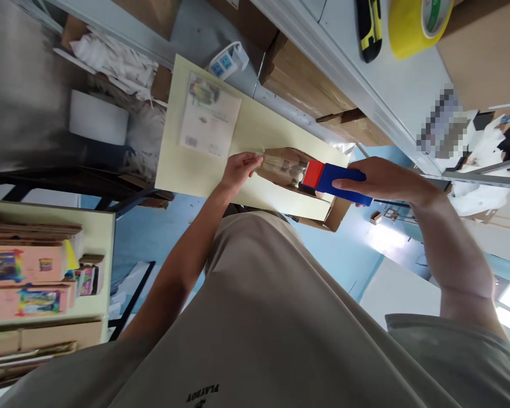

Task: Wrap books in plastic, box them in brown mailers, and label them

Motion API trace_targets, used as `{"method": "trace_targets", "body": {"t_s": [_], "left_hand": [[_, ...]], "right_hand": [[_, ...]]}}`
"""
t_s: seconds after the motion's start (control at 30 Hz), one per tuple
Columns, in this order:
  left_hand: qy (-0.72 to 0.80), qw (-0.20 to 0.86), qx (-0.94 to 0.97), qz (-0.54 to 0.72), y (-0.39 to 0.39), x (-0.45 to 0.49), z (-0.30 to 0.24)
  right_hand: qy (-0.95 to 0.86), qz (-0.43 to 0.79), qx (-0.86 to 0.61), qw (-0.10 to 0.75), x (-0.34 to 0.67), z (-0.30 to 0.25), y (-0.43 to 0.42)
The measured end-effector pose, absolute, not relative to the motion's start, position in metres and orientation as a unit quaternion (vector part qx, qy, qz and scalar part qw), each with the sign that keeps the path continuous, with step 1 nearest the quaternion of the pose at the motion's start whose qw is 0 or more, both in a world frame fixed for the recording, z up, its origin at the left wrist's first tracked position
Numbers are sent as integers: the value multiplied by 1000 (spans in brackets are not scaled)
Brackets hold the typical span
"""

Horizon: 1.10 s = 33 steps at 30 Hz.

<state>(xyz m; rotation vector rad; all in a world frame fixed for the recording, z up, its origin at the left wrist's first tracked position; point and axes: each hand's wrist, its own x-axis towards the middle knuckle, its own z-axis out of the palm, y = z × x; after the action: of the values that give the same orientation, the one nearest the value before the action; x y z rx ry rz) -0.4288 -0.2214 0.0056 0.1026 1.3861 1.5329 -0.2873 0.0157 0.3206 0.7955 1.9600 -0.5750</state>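
An opened brown cardboard box (276,177) lies on the pale yellow tabletop, with clear plastic and something whitish inside that I cannot make out. At its left end my left hand (240,173) is closed, thumb and fingers pinching the edge. My right hand (376,178) grips a flat blue block-like piece (342,182) with a red end (313,173). That red end reaches over the right part of the cardboard box.
A printed white sheet or flat pack (210,116) lies on the table (170,164). Behind stand a power strip (225,63) and large cartons (306,79). On a shelf at upper right are a utility knife (369,28) and yellow tape (403,28). Packed boxes (25,277) fill the left table.
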Motion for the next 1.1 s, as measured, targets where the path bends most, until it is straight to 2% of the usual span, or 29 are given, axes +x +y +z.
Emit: {"method": "trace_targets", "body": {"t_s": [0.37, 0.63, 0.73, 0.83, 0.93, 1.1], "left_hand": [[563, 565, 30, 602, -195, -399, -24], [653, 484, 62, 580, -200, -388, -39], [684, 441, 109, 571, -213, -386, -28], [653, 407, 210, 603, -223, -380, -2], [618, 404, 304, 602, -228, -369, 19], [621, 409, 349, 570, -225, -366, 24]], "right_hand": [[830, -213, 315, 408, -285, 305, -7], [822, -225, 323, 410, -284, 303, -8], [815, -238, 327, 414, -284, 305, -9], [820, -243, 323, 406, -281, 303, -7], [826, -239, 314, 404, -277, 299, -5], [830, -249, 307, 394, -274, 298, -4]]}}
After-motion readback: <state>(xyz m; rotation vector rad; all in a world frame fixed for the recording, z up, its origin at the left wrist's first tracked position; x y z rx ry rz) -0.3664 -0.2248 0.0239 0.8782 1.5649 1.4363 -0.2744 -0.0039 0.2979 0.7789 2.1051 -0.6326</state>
